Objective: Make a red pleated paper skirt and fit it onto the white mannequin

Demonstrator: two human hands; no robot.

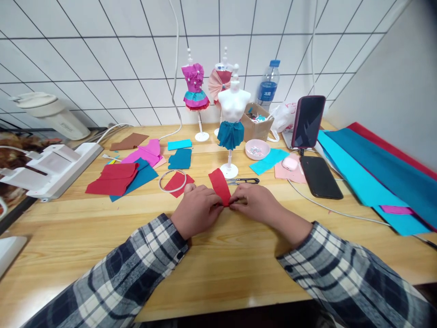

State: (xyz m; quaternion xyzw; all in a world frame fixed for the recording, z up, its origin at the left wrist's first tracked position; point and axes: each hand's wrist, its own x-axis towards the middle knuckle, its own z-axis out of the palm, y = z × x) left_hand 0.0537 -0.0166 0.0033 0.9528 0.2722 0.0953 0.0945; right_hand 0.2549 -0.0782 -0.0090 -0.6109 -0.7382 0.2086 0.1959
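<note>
A strip of red crepe paper [220, 184] lies on the wooden table, its near end pinched between both hands. My left hand [200, 209] grips that end from the left, fingertips pressed together. From the right, my right hand [256, 202] pinches the same end between thumb and fingers. Just beyond the right hand rest black thread snips [247, 181]. A small white mannequin [234, 102] in a teal paper skirt [231, 135] stands behind the strip. To the left, a roll of clear tape [160, 182] lies partly over a red paper piece [179, 183].
Two dressed mannequins [194, 82] stand at the back. Nearby are a pink bowl of beads [257, 149], a cardboard box [256, 130] and a water bottle [268, 86]. Phones [321, 177] and paper sheets [368, 182] lie right; paper scraps [112, 177] and a power strip [68, 171] left.
</note>
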